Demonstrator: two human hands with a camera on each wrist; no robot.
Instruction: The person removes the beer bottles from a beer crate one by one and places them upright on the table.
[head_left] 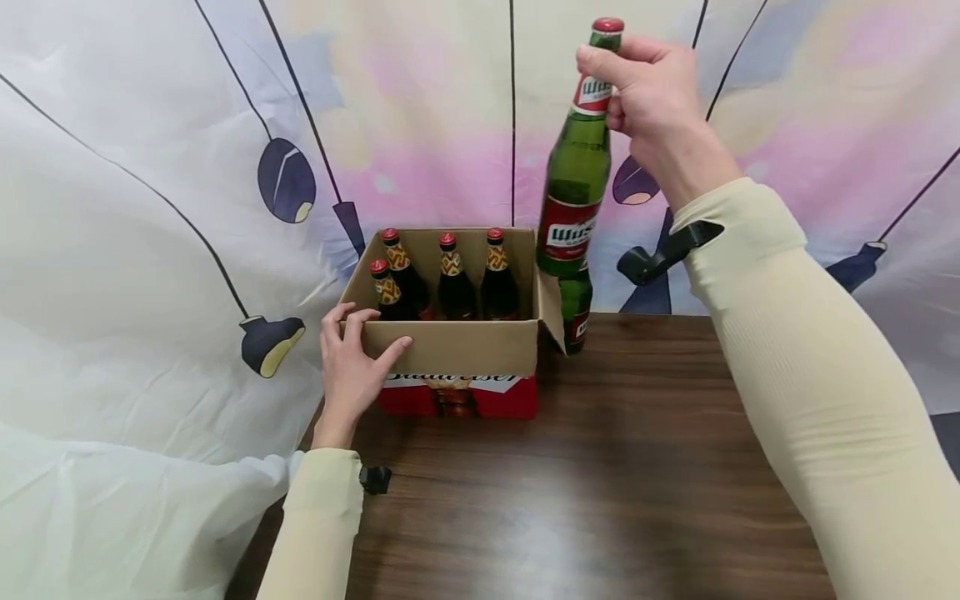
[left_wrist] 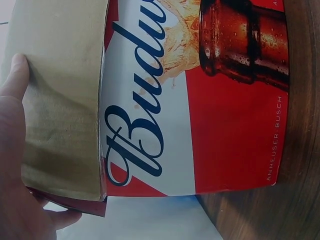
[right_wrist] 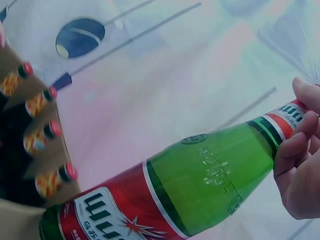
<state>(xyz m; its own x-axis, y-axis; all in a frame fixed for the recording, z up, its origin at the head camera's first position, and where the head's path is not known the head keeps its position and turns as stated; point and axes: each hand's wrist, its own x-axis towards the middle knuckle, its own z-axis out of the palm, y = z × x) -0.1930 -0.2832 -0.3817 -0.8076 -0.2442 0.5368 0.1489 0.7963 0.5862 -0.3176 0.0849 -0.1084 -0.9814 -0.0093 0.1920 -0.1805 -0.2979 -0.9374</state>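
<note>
My right hand [head_left: 660,92] grips a green beer bottle [head_left: 577,175] by its neck, up in the air over the right side of a cardboard beer box [head_left: 465,350]. The bottle has a red cap and red-and-white labels, and tilts slightly, base toward the box. Its base overlaps the box's right flap [head_left: 551,308] in the head view. At the box's front left corner, my left hand [head_left: 352,367] holds the raised flaps, thumb on the outside of the front flap [left_wrist: 65,110]. Several dark bottles [head_left: 456,287] with red caps and patterned neck labels stand inside; their lower parts are hidden.
A second green bottle [head_left: 576,304] stands on the table right of the box, partly hidden behind the flap and the held bottle. The box sits on a dark wooden table [head_left: 645,467]. Behind it hangs a patterned curtain [head_left: 435,108], with pale cloth [head_left: 150,350] at the left.
</note>
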